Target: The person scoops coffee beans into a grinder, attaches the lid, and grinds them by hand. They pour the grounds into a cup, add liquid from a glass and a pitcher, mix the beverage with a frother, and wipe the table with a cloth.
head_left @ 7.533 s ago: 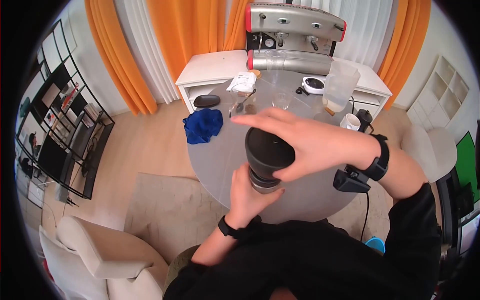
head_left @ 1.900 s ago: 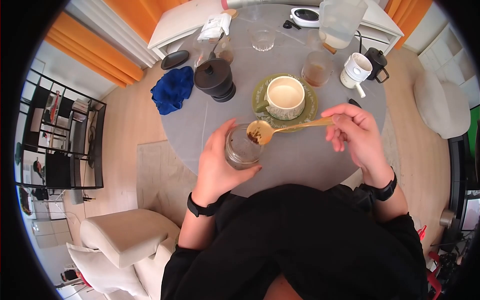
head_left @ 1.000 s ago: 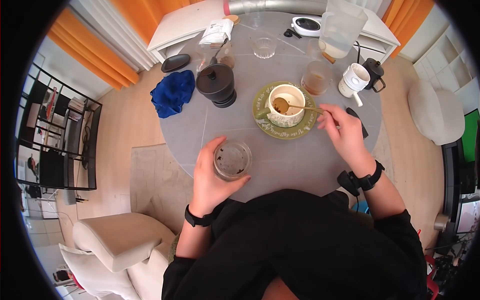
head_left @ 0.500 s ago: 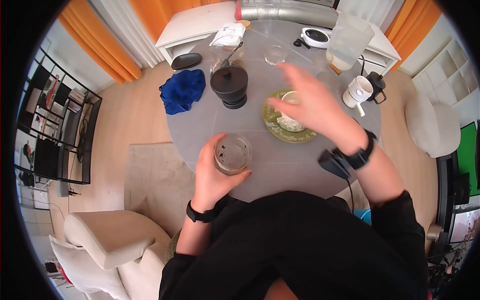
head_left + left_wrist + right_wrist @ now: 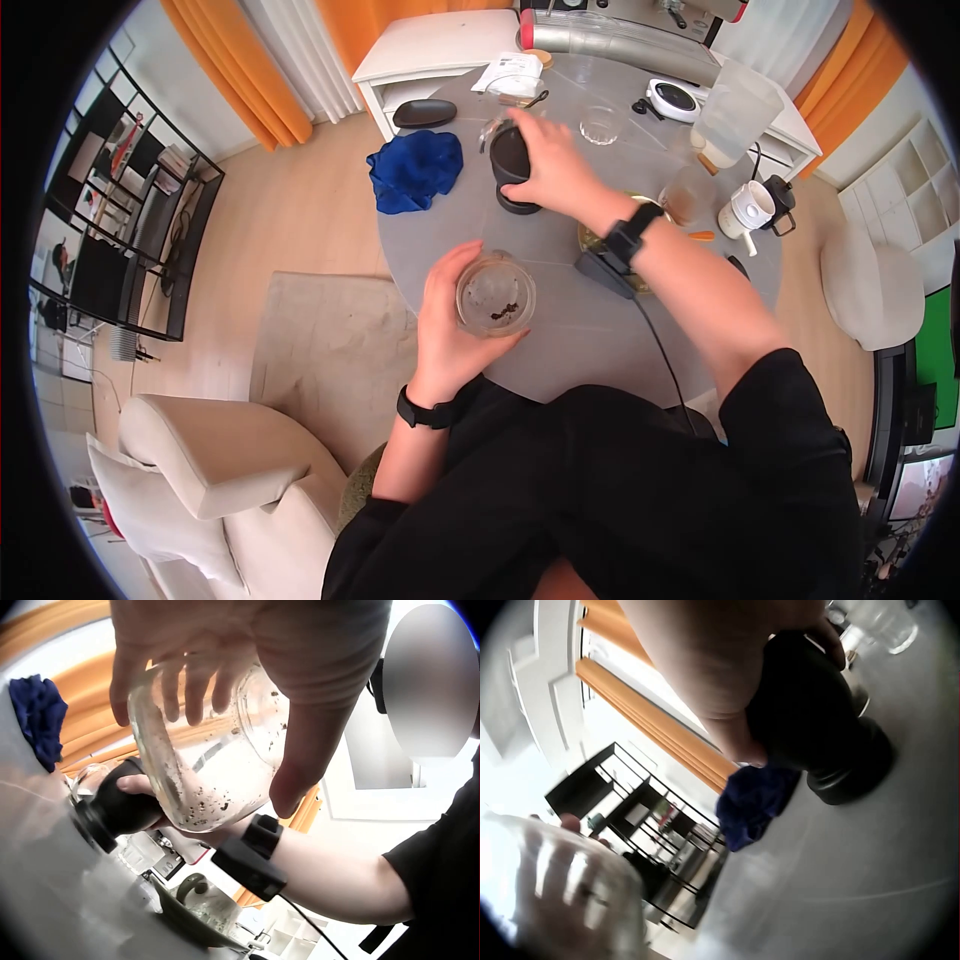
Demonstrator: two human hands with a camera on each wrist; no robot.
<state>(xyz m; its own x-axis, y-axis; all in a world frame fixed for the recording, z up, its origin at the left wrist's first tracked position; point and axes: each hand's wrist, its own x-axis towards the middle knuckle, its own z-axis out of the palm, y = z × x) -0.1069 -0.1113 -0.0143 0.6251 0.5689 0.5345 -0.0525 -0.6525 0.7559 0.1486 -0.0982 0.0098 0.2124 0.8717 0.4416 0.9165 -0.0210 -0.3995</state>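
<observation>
My left hand (image 5: 447, 325) grips a clear glass jar (image 5: 494, 285) above the near edge of the table. Dark coffee grounds cling inside the jar, plain in the left wrist view through its glass wall (image 5: 206, 802). My right hand (image 5: 560, 172) grips the black coffee grinder top (image 5: 508, 158), thumb on the near side and fingers round the far side. Its narrower base stands at the tabletop in the right wrist view (image 5: 851, 761). A patterned cup (image 5: 217, 906) on a green saucer (image 5: 180, 919) is mostly hidden behind my right wrist in the head view. A golden spoon handle (image 5: 702, 236) sticks out beside it.
A blue cloth (image 5: 415, 170) and black oval dish (image 5: 424, 113) lie at the left of the grey table (image 5: 570, 340). Beyond the grinder stand a drinking glass (image 5: 600, 125), a white scale (image 5: 673, 100) and a water pitcher (image 5: 738, 115). A white mug (image 5: 748, 207) is at right.
My right hand has let go of the spoon at the cup, moved left across the table and taken hold of the coffee grinder top. My left hand keeps holding the jar.
</observation>
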